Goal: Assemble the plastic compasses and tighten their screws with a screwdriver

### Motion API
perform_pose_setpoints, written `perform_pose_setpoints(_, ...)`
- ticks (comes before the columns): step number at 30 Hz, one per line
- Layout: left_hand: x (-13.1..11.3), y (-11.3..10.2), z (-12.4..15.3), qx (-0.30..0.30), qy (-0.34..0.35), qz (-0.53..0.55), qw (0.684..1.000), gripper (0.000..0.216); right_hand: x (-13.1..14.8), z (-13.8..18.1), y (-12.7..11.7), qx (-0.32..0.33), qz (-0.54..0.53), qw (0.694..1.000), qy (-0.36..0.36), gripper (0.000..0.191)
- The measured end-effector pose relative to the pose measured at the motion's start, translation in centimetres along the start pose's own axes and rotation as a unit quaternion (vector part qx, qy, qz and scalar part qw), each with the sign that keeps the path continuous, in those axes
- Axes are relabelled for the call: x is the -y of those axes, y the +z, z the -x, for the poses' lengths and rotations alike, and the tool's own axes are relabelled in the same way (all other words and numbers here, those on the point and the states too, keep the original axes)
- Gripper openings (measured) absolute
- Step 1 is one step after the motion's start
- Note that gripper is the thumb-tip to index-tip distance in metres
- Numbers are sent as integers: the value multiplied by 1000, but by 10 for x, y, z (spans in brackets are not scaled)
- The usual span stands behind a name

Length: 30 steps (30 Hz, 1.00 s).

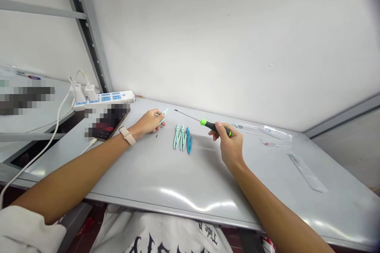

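Observation:
My left hand [152,121] is closed around a mint-green drawing compass [165,112], whose top pokes out past the fingers while the rest is hidden. A screwdriver [212,126] with a black and bright green handle is gripped in my right hand [228,138]. Its thin shaft points left, and the tip is near the compass but apart from it. Between my hands lie two mint compasses [177,137] and a blue compass [189,140], side by side. On the table below my left hand sits a tiny dark piece, perhaps a screw [156,136].
A power strip [118,97] with white chargers stands at the back left, near a phone [108,124] on a white cable. Several clear plastic sleeves [308,174] lie on the right of the grey table [142,174]. A white wall rises behind.

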<state>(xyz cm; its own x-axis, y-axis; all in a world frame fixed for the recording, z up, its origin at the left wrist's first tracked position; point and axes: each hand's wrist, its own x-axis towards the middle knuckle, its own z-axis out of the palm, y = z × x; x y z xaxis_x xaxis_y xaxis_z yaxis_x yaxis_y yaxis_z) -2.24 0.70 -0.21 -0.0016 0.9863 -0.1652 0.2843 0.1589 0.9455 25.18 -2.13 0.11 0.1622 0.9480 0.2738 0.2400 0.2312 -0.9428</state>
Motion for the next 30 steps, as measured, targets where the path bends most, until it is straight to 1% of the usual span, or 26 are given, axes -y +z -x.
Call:
perform_pose_setpoints(3,0,2,0,29,-5,48,998,17,1,1,1,18,1,1000,4,35)
perform_pose_setpoints(7,1,3,0,55,-12,78,995,15,1,1,3,30,1,999,12,36)
perform_pose_setpoints(11,1,4,-1,59,-22,87,994,16,1,1,3,39,2,999,11,37)
perform_pose_setpoints(20,4,5,-4,74,-6,105,992,17,-5,0,5,56,0,998,9,39)
perform_pose_setpoints(25,4,6,-4,83,-2,101,991,19,-4,0,6,56,2,998,10,40)
perform_pose_setpoints(30,3,7,-2,78,-5,95,992,21,-5,0,6,54,0,998,21,39)
